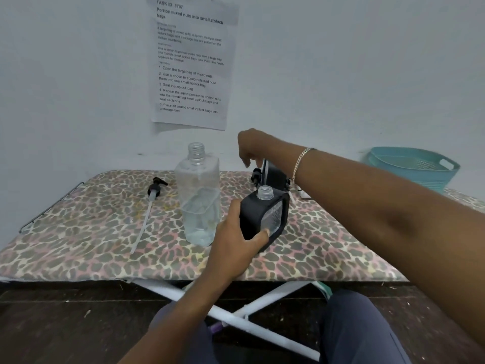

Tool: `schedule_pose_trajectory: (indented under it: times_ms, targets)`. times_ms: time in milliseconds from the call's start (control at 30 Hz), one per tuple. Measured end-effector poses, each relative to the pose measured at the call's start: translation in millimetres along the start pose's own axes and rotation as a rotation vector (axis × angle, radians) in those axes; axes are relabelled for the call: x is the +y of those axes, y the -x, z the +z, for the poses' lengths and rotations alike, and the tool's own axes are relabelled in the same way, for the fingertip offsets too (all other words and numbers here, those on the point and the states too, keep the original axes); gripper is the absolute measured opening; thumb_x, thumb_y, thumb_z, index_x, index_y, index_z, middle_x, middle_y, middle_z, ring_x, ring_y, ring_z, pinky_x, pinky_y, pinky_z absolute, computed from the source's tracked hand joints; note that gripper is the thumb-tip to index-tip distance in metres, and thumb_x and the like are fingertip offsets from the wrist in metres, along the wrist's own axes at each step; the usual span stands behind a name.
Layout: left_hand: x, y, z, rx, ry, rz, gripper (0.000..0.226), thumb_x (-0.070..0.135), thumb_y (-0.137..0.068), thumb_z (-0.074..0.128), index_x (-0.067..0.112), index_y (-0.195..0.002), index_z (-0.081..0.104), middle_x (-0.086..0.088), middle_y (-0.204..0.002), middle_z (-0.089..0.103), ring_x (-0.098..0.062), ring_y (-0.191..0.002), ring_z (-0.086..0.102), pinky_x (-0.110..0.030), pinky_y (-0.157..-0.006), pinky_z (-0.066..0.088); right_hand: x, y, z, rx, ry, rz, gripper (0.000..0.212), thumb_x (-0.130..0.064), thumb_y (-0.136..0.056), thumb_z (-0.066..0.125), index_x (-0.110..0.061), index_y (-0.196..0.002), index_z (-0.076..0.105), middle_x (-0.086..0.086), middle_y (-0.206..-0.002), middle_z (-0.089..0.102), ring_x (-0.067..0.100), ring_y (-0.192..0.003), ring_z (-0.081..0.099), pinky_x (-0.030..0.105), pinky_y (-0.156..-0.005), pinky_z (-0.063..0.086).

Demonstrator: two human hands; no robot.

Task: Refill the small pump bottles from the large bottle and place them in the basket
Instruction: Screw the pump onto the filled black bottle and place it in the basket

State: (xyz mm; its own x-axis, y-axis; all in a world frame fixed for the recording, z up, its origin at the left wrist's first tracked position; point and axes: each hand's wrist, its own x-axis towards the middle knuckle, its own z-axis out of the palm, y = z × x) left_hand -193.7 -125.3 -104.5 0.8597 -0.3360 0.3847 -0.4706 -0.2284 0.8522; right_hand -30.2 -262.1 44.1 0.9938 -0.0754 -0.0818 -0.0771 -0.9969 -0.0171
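A large clear bottle (200,198) stands uncapped at the table's middle, partly filled with clear liquid. My left hand (236,243) grips a small black pump bottle (265,219) with its neck open, just right of the large bottle. My right hand (252,147) hovers above and behind it, fingers hanging loosely and holding nothing. Under that hand, a second black bottle (275,176) with a pump part (256,176) beside it is partly hidden by my forearm. A long pump with its tube (151,203) lies on the table at the left. The teal basket (412,166) sits at the far right.
The table (91,232) has a leopard-print cover and stands against a white wall with a printed sheet (189,64) taped to it. A metal rim runs along the table's left edge. My knees and the white table legs are below the front edge.
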Motion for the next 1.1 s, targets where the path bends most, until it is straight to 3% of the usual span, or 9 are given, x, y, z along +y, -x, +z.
schedule_pose_trajectory:
  times_ms: [133,233,333,500,633,767,900,1000,1100]
  targets:
    - [-3,-1,0,0.002,0.009,-0.008,0.043,0.028,-0.089,0.078,0.026,-0.122,0.051,0.004,-0.100,0.072,-0.016,-0.091,0.071,-0.047,-0.078,0.059,-1,-21,14,-0.074,0.171,0.033,0.048,-0.015,-0.094,0.079,-0.005,-0.138,0.063,0.010,-0.133,0.069,0.030,-0.125,0.067,0.035,-0.086,0.055]
    - [-3,-2,0,-0.006,0.024,-0.009,0.042,0.030,-0.089,0.078,0.028,-0.121,0.050,0.004,-0.098,0.072,-0.018,-0.089,0.071,-0.047,-0.077,0.058,-3,-44,29,-0.119,0.271,0.048,0.062,-0.025,-0.094,0.079,-0.009,-0.149,0.055,0.006,-0.146,0.063,0.028,-0.132,0.062,0.039,-0.107,0.051]
    - [-3,-2,0,-0.010,0.025,-0.004,0.039,0.027,-0.091,0.078,0.028,-0.118,0.050,0.004,-0.094,0.071,-0.017,-0.084,0.069,-0.043,-0.073,0.056,-7,-61,42,-0.129,0.359,0.027,0.065,-0.024,-0.089,0.084,-0.010,-0.147,0.058,0.008,-0.147,0.061,0.031,-0.129,0.063,0.042,-0.104,0.054]
    - [-3,-3,1,-0.010,0.035,-0.001,0.038,0.027,-0.090,0.077,0.026,-0.116,0.050,0.000,-0.090,0.069,-0.024,-0.080,0.067,-0.047,-0.071,0.054,-8,-73,56,-0.123,0.392,0.071,0.055,-0.019,-0.082,0.091,-0.005,-0.130,0.068,0.010,-0.131,0.069,0.031,-0.118,0.069,0.041,-0.082,0.054]
    - [-5,-3,1,-0.007,0.021,-0.010,0.045,0.033,-0.089,0.076,0.028,-0.125,0.049,-0.002,-0.093,0.070,-0.026,-0.082,0.068,-0.051,-0.071,0.055,-8,-74,59,-0.118,0.389,0.075,0.046,-0.016,-0.080,0.092,-0.006,-0.118,0.069,0.010,-0.126,0.070,0.030,-0.118,0.069,0.038,-0.080,0.052]
    - [-6,-3,2,-0.005,0.030,-0.013,0.046,0.035,-0.089,0.076,0.028,-0.126,0.049,-0.001,-0.094,0.071,-0.026,-0.083,0.069,-0.052,-0.073,0.056,-8,-69,52,-0.116,0.351,0.069,0.025,-0.017,-0.087,0.086,-0.008,-0.088,0.063,0.005,-0.094,0.064,0.027,-0.104,0.069,0.034,-0.079,0.052]
    - [-4,-1,1,-0.016,0.046,-0.017,0.040,0.032,-0.090,0.076,0.026,-0.120,0.050,0.000,-0.090,0.069,-0.023,-0.078,0.067,-0.047,-0.069,0.057,-7,-65,34,-0.149,0.104,0.112,0.023,-0.023,-0.094,0.076,-0.014,-0.077,0.062,-0.001,-0.078,0.067,0.014,-0.060,0.070,0.028,-0.078,0.056]
    - [-2,-1,0,-0.025,0.045,-0.012,0.039,0.029,-0.091,0.076,0.026,-0.120,0.050,0.005,-0.095,0.071,-0.016,-0.085,0.070,-0.043,-0.072,0.059,0,-54,19,-0.170,-0.262,0.140,0.012,-0.013,-0.091,0.075,-0.003,-0.095,0.069,0.011,-0.094,0.077,0.023,-0.077,0.078,0.037,-0.095,0.061]
    - [-2,-1,0,-0.016,0.034,-0.019,0.040,0.026,-0.091,0.078,0.027,-0.119,0.049,0.010,-0.097,0.072,-0.009,-0.088,0.070,-0.039,-0.076,0.059,11,-30,-1,-0.008,-0.615,0.096,0.008,0.005,-0.083,0.076,0.004,-0.083,0.068,0.020,-0.086,0.078,0.033,-0.077,0.079,0.050,-0.079,0.066]
